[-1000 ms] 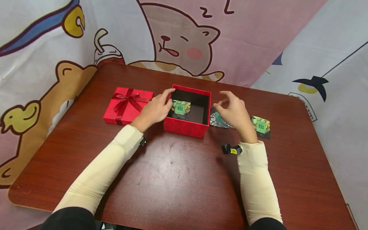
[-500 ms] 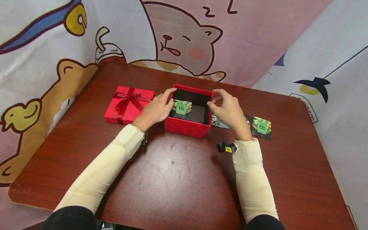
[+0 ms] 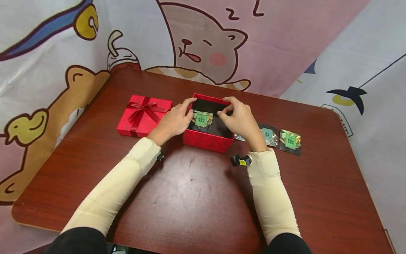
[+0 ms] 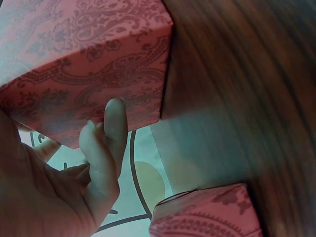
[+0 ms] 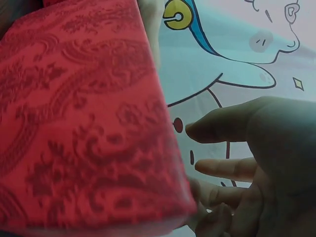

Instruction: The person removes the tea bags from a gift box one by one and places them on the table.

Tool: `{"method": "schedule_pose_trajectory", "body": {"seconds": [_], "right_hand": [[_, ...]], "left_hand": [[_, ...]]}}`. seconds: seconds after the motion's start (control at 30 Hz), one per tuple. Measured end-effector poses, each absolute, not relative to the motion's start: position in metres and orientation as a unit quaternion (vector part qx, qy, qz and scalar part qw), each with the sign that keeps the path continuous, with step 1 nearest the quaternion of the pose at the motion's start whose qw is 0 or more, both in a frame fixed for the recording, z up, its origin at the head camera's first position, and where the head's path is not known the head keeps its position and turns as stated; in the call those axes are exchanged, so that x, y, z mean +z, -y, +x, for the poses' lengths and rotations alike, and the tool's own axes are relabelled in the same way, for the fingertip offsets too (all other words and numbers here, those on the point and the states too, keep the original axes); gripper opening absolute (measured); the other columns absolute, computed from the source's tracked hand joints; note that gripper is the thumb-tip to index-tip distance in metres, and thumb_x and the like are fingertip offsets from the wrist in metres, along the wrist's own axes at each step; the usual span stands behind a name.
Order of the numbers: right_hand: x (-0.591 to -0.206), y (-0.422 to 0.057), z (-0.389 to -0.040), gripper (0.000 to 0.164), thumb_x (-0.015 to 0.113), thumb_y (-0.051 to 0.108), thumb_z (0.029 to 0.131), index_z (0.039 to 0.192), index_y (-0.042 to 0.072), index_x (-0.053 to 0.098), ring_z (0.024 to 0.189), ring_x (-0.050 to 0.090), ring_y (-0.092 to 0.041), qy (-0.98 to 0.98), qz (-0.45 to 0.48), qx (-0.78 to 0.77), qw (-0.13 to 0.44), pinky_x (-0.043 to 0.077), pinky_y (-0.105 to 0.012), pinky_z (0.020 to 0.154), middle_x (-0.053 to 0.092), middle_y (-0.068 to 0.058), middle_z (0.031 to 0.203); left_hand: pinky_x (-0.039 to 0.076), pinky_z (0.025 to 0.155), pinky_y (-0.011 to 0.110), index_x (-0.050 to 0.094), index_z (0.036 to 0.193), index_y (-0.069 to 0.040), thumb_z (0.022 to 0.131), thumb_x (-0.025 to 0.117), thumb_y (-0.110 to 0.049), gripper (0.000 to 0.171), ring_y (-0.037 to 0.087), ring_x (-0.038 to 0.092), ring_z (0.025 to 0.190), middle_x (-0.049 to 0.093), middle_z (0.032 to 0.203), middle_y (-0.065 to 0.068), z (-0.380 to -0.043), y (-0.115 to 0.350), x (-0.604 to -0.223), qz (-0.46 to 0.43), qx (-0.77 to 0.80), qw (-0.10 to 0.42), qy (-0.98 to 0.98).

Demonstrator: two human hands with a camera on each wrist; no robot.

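A red gift box (image 3: 207, 140), dark inside, stands uncovered at mid-table. Inside lies a flat printed sachet (image 3: 202, 120) with a green label, against the left. My left hand (image 3: 174, 120) holds the box by its left wall, thumb and forefinger at the rim; the left wrist view shows curled fingers (image 4: 115, 116) by its patterned side. Over the box's right wall hovers my right hand (image 3: 242, 121), thumb and forefinger apart with nothing between them. In the right wrist view the thumb (image 5: 217, 126) is clear of the red side.
Left of the box lies its red lid (image 3: 142, 114) with a ribbon bow. To the right are a green-labelled sachet (image 3: 290, 141) and a greyish sachet (image 3: 269, 135); another greyish one is mostly hidden by my right hand. A printed curtain (image 3: 203, 35) hangs behind the table.
My right hand has moved left from above the greyish sachets to over the box's right wall, uncovering one sachet. The left hand keeps its place on the box.
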State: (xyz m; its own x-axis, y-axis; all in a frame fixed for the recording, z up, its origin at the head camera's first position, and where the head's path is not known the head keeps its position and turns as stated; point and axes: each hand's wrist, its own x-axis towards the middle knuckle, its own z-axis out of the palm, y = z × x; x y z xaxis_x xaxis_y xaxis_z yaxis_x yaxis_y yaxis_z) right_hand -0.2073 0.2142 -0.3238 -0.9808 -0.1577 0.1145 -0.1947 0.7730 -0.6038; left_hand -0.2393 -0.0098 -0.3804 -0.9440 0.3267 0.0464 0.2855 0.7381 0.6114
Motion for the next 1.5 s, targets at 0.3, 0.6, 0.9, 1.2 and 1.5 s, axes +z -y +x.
{"method": "schedule_pose_trajectory", "body": {"seconds": [0.3, 0.6, 0.9, 1.2, 1.5], "right_hand": [[-0.332, -0.2, -0.216, 0.051, 0.065, 0.022, 0.091, 0.137, 0.004, 0.054, 0.081, 0.067, -0.021, 0.942, 0.109, 0.318, 0.007, 0.051, -0.04, 0.075, 0.072, -0.01, 0.1], [-0.336, -0.19, -0.224, 0.05, 0.066, 0.022, 0.091, 0.136, 0.002, 0.054, 0.095, 0.067, -0.026, 0.947, 0.104, 0.305, -0.02, 0.051, -0.042, 0.085, 0.071, -0.014, 0.104], [-0.342, -0.182, -0.228, 0.051, 0.064, 0.024, 0.092, 0.137, 0.003, 0.053, 0.1, 0.065, -0.029, 0.951, 0.071, 0.296, -0.053, 0.052, -0.045, 0.086, 0.068, -0.018, 0.113], [-0.344, -0.176, -0.232, 0.052, 0.063, 0.022, 0.093, 0.139, 0.002, 0.051, 0.104, 0.06, -0.03, 0.958, 0.057, 0.268, -0.084, 0.05, -0.045, 0.087, 0.064, -0.018, 0.115], [-0.347, -0.171, -0.236, 0.055, 0.064, 0.023, 0.093, 0.141, 0.002, 0.048, 0.107, 0.057, -0.029, 0.961, 0.037, 0.249, -0.114, 0.049, -0.045, 0.089, 0.062, -0.015, 0.116]], "left_hand": [[0.048, 0.091, 0.054, 0.033, 0.152, -0.027, 0.101, 0.04, -0.034, 0.052, 0.032, 0.056, 0.121, 0.058, 0.129, 0.019, -0.239, 0.009, -0.381, 0.162, 0.324, 0.03, -0.931], [0.048, 0.09, 0.054, 0.033, 0.151, -0.028, 0.101, 0.041, -0.033, 0.051, 0.032, 0.057, 0.118, 0.058, 0.126, 0.019, -0.241, 0.008, -0.382, 0.165, 0.324, 0.024, -0.931], [0.049, 0.086, 0.054, 0.032, 0.152, -0.029, 0.102, 0.04, -0.033, 0.051, 0.032, 0.058, 0.116, 0.058, 0.125, 0.019, -0.24, 0.008, -0.381, 0.161, 0.323, 0.033, -0.932], [0.049, 0.086, 0.053, 0.033, 0.152, -0.027, 0.101, 0.04, -0.032, 0.051, 0.033, 0.058, 0.114, 0.059, 0.118, 0.019, -0.24, 0.01, -0.382, 0.166, 0.324, 0.03, -0.931], [0.049, 0.083, 0.052, 0.033, 0.151, -0.026, 0.101, 0.041, -0.03, 0.051, 0.032, 0.059, 0.111, 0.059, 0.114, 0.018, -0.24, 0.01, -0.382, 0.166, 0.327, 0.03, -0.93]]}}
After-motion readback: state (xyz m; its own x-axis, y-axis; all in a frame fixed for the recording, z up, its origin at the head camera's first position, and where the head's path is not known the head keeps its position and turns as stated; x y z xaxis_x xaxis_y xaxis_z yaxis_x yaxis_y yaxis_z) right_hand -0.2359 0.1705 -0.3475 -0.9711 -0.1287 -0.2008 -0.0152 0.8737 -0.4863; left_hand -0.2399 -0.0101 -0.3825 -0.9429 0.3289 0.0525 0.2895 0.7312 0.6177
